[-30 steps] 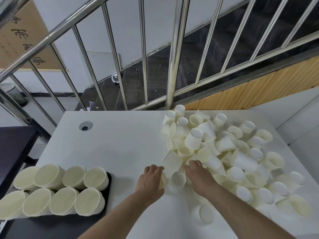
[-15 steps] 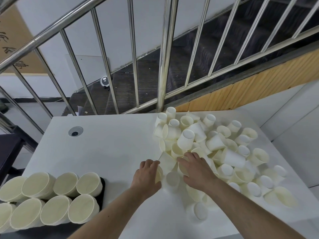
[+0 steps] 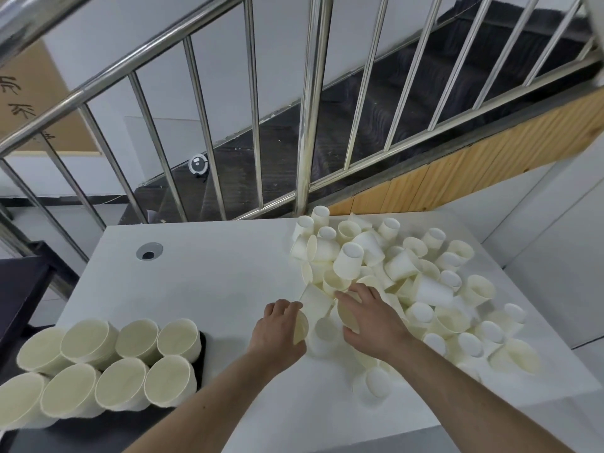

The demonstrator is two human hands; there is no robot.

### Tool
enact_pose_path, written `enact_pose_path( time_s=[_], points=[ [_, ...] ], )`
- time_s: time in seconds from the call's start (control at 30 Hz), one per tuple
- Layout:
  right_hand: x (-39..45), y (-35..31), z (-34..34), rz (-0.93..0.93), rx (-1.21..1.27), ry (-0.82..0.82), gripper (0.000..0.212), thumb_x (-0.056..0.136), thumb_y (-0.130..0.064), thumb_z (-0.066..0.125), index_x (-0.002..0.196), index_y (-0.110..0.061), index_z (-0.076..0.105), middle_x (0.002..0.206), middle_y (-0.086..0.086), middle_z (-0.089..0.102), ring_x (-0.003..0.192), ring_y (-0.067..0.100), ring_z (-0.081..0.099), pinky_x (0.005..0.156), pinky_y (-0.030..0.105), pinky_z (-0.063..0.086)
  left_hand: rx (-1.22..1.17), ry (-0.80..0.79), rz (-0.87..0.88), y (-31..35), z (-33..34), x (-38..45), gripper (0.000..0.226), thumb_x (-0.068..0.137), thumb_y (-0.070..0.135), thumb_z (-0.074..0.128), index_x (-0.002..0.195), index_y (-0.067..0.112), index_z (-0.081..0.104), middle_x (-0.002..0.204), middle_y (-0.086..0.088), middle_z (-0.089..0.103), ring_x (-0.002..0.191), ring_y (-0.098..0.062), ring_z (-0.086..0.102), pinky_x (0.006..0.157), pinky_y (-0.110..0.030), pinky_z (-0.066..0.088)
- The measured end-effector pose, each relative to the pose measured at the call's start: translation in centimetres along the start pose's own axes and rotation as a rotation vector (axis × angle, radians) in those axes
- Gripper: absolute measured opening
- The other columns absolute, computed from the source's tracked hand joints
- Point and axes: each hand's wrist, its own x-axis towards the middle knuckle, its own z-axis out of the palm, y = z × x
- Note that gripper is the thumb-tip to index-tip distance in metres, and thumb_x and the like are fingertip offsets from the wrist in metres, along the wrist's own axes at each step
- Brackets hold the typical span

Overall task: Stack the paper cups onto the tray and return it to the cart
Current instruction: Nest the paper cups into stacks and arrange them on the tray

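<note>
A heap of loose white paper cups [image 3: 405,282] covers the right half of the white table [image 3: 209,282]. My left hand [image 3: 277,331] is curled around a cup [image 3: 300,328] lying on its side at the heap's near left edge. My right hand [image 3: 369,315] rests on the heap just to the right, fingers closed over another cup [image 3: 348,313]. Several stacks of cups [image 3: 108,371] lie on their sides on a black tray [image 3: 202,341] at the lower left.
A steel stair railing [image 3: 307,125] rises behind the table's far edge, with dark stairs beyond. A round cable hole [image 3: 149,251] is in the table's far left. A dark cart shelf [image 3: 16,289] stands at the left edge.
My right hand has shifted slightly left and closed over a cup at the heap's edge. My left hand keeps its cup. The camera view has drifted, so the tray sits further right.
</note>
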Motion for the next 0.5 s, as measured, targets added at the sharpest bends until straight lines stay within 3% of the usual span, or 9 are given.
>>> enact_pose_path(
  time_s=[0.5],
  points=[
    [-6.0, -6.3, 1.1, -0.194, 0.107, 0.035, 0.068, 0.086, -0.035, 0.054, 0.149, -0.031, 0.028, 0.142, -0.005, 0.025, 0.134, 0.015, 0.025, 0.087, 0.029, 0.050, -0.039, 0.128, -0.080, -0.2, -1.3, -11.3, 0.066, 0.081, 0.033, 0.060, 0.140, 0.024, 0.033, 0.140, 0.004, 0.036, 0.128, -0.019, 0.031, 0.101, -0.032, 0.039]
  ],
)
